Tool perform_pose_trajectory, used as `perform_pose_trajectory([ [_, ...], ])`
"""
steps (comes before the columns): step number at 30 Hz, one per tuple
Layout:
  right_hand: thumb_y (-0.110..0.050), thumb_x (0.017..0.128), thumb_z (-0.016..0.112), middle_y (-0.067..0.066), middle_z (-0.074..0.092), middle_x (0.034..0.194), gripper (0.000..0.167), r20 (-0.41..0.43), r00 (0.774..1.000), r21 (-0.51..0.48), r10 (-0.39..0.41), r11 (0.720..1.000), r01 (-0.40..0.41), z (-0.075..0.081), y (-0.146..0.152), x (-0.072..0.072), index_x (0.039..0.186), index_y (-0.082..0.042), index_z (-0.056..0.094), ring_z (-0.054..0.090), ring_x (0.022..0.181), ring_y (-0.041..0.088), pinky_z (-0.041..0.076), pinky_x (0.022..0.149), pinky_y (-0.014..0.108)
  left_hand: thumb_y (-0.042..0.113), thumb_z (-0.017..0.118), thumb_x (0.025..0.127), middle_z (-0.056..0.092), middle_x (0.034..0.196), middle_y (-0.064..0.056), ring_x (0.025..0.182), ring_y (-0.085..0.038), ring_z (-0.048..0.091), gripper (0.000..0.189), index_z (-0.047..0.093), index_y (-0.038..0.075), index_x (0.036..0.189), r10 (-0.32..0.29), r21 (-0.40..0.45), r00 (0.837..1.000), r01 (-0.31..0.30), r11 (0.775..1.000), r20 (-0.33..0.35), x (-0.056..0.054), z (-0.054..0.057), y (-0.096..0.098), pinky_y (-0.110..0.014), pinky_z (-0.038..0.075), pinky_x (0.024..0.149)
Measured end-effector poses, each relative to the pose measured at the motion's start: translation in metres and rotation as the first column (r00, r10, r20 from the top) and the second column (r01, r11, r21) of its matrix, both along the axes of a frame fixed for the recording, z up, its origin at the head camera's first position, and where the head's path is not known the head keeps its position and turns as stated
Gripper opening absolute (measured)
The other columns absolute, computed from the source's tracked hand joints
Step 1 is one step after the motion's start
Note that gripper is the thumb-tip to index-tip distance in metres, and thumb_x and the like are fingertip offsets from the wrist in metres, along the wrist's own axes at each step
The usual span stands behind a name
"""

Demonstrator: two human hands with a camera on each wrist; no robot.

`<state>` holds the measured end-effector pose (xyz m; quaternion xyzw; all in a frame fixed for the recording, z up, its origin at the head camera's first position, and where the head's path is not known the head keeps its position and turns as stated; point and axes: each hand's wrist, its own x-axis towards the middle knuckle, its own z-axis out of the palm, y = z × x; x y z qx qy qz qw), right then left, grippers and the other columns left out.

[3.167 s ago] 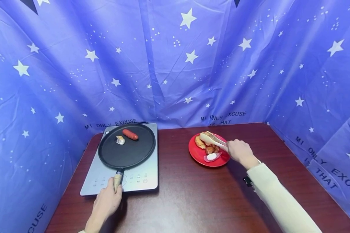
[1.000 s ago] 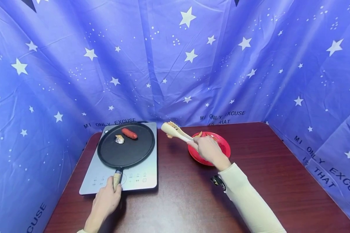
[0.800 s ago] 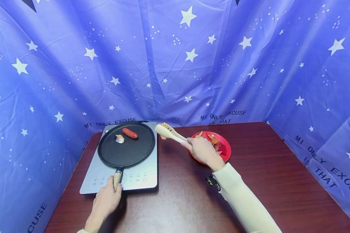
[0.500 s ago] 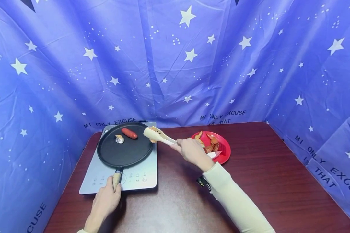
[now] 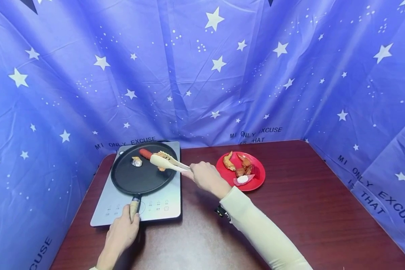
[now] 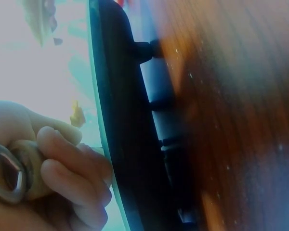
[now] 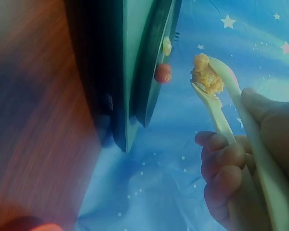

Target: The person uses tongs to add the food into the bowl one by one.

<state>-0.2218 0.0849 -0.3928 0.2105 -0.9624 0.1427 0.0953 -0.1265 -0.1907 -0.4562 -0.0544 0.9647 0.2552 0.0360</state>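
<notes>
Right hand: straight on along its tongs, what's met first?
Probably the red sausage in the pan, just past the tips of the tongs; depth is unclear, so the food they hold might pass above it.

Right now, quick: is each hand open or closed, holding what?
Left hand: closed, holding the pan handle.
Right hand: closed, holding the cream tongs, with a golden-brown fried food piece between their tips.

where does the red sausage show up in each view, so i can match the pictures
Head: the red sausage lies left of centre on the pan, partly hidden by the tongs.
Left wrist: not visible.
Right wrist: upper middle, left of the tongs' tips.
Shared landmark: the brown table, low in the head view, right in left wrist, left in right wrist.
</notes>
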Motion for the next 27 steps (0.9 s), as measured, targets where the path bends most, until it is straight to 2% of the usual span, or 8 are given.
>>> perform_pose_trajectory([
  [11,-0.048,0.093,0.054,-0.001,0.046,0.055,0.040,-0.002,1.000,0.060,0.005,0.998,-0.005,-0.002,-0.018,-0.004,0.073,-0.013,0.058,0.051,0.052,0.019,0.043,0.048,0.037,0.027,0.045,0.094,0.056,0.073,-0.014,0.064,-0.028,0.053,0.051,0.033,-0.002,0.134,-0.003,-0.006,1.000,0.003,1.000,-0.005,0.000,0.000,0.000,-0.048,0.042,0.059],
  [27,-0.051,0.093,0.050,-0.001,0.047,0.054,0.042,0.047,0.999,0.134,0.012,0.991,-0.018,-0.006,-0.035,-0.005,0.068,-0.018,0.057,0.048,0.048,0.018,0.042,0.046,0.035,0.026,0.046,0.094,0.058,0.076,-0.018,0.067,-0.031,0.056,0.050,0.033,-0.002,0.133,0.002,-0.011,1.000,-0.002,1.000,-0.011,0.002,0.001,0.001,-0.049,0.042,0.060],
])
